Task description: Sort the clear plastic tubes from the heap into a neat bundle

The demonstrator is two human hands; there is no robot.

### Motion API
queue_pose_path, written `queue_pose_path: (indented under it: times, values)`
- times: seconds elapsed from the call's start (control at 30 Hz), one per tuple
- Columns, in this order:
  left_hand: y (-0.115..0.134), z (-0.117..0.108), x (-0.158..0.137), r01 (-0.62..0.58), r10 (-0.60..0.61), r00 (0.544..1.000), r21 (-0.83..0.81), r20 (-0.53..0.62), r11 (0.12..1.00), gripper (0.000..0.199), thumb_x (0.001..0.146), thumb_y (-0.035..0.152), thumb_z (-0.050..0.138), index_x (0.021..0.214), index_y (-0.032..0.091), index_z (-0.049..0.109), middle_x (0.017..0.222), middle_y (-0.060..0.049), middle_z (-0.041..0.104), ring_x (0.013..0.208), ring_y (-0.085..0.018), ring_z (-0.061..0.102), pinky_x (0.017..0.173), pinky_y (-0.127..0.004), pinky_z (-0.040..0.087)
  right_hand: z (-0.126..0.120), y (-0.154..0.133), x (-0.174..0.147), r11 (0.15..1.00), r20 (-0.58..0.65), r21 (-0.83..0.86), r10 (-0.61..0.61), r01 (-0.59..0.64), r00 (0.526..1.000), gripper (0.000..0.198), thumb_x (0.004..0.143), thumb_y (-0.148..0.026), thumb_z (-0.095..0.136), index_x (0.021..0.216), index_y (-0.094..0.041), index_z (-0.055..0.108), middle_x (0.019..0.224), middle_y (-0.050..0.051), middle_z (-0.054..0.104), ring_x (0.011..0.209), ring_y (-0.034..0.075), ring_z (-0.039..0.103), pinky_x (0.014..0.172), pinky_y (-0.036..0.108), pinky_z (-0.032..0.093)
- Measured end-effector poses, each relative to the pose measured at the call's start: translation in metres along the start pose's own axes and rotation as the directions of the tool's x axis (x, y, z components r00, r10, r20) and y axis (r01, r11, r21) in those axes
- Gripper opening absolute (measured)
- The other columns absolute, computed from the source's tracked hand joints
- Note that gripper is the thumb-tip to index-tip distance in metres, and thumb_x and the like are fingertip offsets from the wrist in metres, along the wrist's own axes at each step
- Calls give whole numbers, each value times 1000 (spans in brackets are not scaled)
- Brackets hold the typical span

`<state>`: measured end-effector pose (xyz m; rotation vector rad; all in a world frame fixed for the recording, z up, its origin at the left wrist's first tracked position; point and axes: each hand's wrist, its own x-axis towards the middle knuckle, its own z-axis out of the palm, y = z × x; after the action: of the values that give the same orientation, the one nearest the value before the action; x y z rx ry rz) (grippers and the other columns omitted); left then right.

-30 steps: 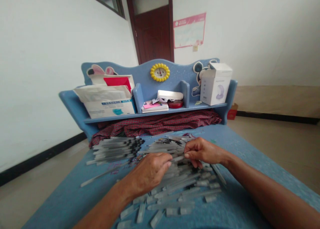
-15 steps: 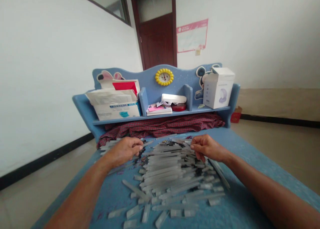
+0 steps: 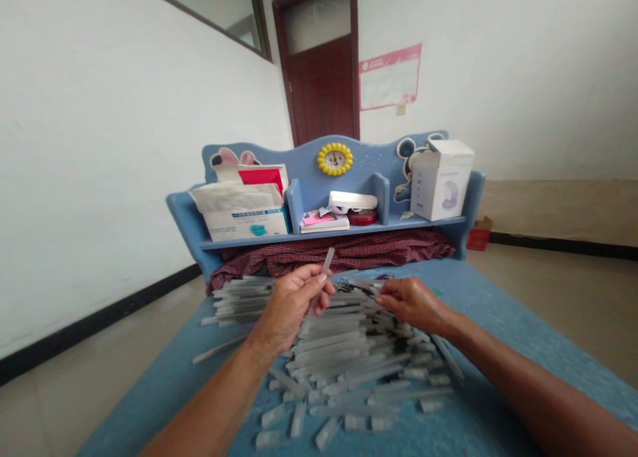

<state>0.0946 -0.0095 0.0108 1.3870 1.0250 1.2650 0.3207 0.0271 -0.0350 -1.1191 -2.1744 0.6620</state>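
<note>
My left hand (image 3: 299, 297) is closed round a frosted, translucent pen barrel (image 3: 327, 260), which tilts up past the fingertips above the pile. My right hand (image 3: 411, 304) is pinched at the right side of the pile, over dark thin pieces; anything between its fingertips is hidden. Beneath and between both hands lie many frosted pen barrels (image 3: 329, 341), stacked side by side. Short clear pen caps (image 3: 355, 422) are scattered in front of the pile and along its right side. Another heap of barrels (image 3: 236, 301) lies to the left, beyond my left forearm.
A blue desk (image 3: 503, 324) carries everything. At its back stands a shelf with a mask box (image 3: 246, 221), papers (image 3: 323, 224), a red round tin (image 3: 362, 216) and a white carton (image 3: 441, 184). A checked cloth (image 3: 389, 248) is bunched below the shelf.
My left hand has moved right, from the left side of the pile to above its middle, with a pen barrel now pointing up from it. My right hand stays near the same spot.
</note>
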Motion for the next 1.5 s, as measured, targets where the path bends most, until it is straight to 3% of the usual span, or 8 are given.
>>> queue_pose_path:
  times: [0.3, 0.53, 0.73, 0.9, 1.03, 1.17, 1.23, 1.5]
  values:
    - [13, 48, 3, -26, 48, 998, -434, 38, 900, 12, 76, 19, 64, 83, 14, 55, 80, -3, 64, 67, -11, 60, 63, -23, 50, 10, -29, -15, 923, 121, 343, -225, 173, 967, 39, 84, -52, 49, 71, -15, 54, 56, -2, 49, 48, 8, 45, 44, 18, 32]
    - [15, 84, 10, -43, 49, 999, -483, 0, 875, 12, 76, 20, 62, 81, 13, 53, 75, -2, 62, 58, -8, 57, 54, -20, 46, 20, -32, -10, 798, 101, 603, -51, -21, 994, 48, 84, -63, 38, 68, -18, 43, 48, -2, 56, 34, 9, 48, 35, 18, 36]
    - [46, 76, 51, -200, 106, 958, -357, -266, 912, 21, 85, 21, 50, 66, 16, 43, 50, 7, 43, 35, -2, 33, 36, -16, 25, 3, -62, -13, 880, 161, 463, 34, -106, 986, 42, 90, -53, 30, 66, -20, 41, 36, -5, 47, 26, 8, 39, 29, 18, 28]
    - [101, 26, 66, -454, 328, 814, -172, -478, 875, 26, 90, 15, 37, 64, 17, 38, 47, 11, 38, 36, 0, 30, 39, -13, 20, -11, -62, -44, 996, 247, 88, -30, 9, 969, 37, 91, -37, 38, 59, -19, 43, 44, -4, 46, 39, 7, 42, 42, 20, 30]
    - [83, 21, 43, -344, 392, 909, 277, -141, 897, 10, 75, 22, 62, 69, 15, 57, 50, 6, 52, 42, -6, 45, 42, -18, 32, -25, -32, -46, 965, 115, -262, 3, 27, 993, 34, 89, -36, 42, 64, -17, 55, 59, 1, 55, 53, 10, 46, 51, 22, 29]
    - [33, 25, 25, -386, 211, 922, 801, 323, 458, 11, 77, 22, 56, 73, 16, 65, 68, -1, 61, 67, -14, 57, 63, -23, 41, -22, -18, -39, 887, 176, -461, 75, 15, 982, 30, 86, -41, 47, 74, -19, 64, 66, 4, 63, 60, 15, 55, 52, 23, 31]
    - [14, 22, 23, -419, 168, 908, 837, 384, 352, 11, 75, 19, 56, 71, 16, 66, 73, -3, 60, 73, -16, 57, 67, -25, 40, -15, -20, -40, 835, 171, -549, 84, 24, 982, 28, 85, -41, 48, 81, -20, 66, 70, 6, 67, 65, 19, 60, 54, 25, 34]
    - [-11, 8, 18, -437, 82, 896, 838, 436, 326, 16, 70, 18, 63, 85, 18, 68, 83, -4, 59, 76, -18, 57, 69, -25, 41, -9, -25, -43, 786, 106, -618, 122, -31, 987, 34, 84, -46, 48, 96, -18, 62, 75, 10, 69, 70, 25, 65, 56, 28, 38]
